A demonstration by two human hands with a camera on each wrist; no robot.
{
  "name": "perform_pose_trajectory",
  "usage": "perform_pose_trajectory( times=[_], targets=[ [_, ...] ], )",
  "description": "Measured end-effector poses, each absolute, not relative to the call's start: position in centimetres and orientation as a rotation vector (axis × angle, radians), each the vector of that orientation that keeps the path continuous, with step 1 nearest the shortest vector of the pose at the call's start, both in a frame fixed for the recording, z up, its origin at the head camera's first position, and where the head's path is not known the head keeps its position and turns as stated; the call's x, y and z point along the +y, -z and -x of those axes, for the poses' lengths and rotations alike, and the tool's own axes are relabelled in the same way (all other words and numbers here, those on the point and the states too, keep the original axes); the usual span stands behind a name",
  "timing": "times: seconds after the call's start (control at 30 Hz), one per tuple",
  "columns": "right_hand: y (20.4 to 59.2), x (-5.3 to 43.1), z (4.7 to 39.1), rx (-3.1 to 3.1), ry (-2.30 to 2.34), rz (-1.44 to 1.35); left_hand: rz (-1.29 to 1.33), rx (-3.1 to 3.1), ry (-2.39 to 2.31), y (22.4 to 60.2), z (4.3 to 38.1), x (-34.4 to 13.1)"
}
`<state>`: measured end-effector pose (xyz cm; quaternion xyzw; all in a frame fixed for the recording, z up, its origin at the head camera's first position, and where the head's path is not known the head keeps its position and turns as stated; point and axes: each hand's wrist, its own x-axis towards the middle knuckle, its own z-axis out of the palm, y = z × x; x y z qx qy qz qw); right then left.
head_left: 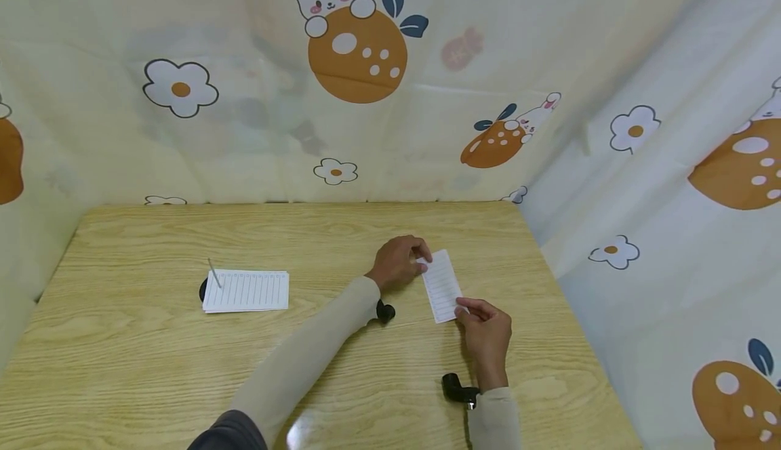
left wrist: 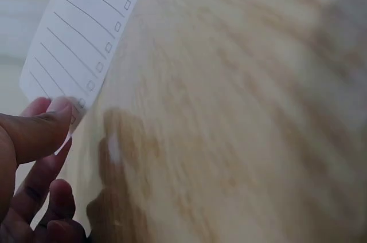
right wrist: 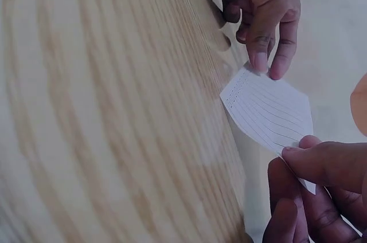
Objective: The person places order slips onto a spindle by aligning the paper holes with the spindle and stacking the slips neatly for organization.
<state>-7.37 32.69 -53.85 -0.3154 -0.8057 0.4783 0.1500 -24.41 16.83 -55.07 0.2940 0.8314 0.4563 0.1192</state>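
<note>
A white lined paper card (head_left: 441, 286) with a row of small checkboxes is held above the table between both hands. My left hand (head_left: 399, 262) pinches its far-left end between thumb and fingers; the left wrist view shows the thumb lying over the checkbox edge of the card (left wrist: 86, 31). At the near-right corner, my right hand (head_left: 486, 331) pinches the card with thumb and forefinger. In the right wrist view the card (right wrist: 269, 108) looks slightly bowed between the two hands.
On the table's left side, a stack of similar lined cards (head_left: 250, 291) lies on a dark round base (head_left: 203, 290), with a thin upright spike (head_left: 214, 272) rising through its left end. Printed curtains (head_left: 256, 131) hang behind and beside the wooden table (head_left: 122, 369).
</note>
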Motion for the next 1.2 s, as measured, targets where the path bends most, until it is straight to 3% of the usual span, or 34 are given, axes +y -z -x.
perform_pose_trajectory(
  times=[1.2],
  targets=[
    [53.0, 30.8, 9.0, -2.145, -1.667, 0.684, -0.681, 2.246, -1.764, 53.6, 22.6, 11.8]
  ],
)
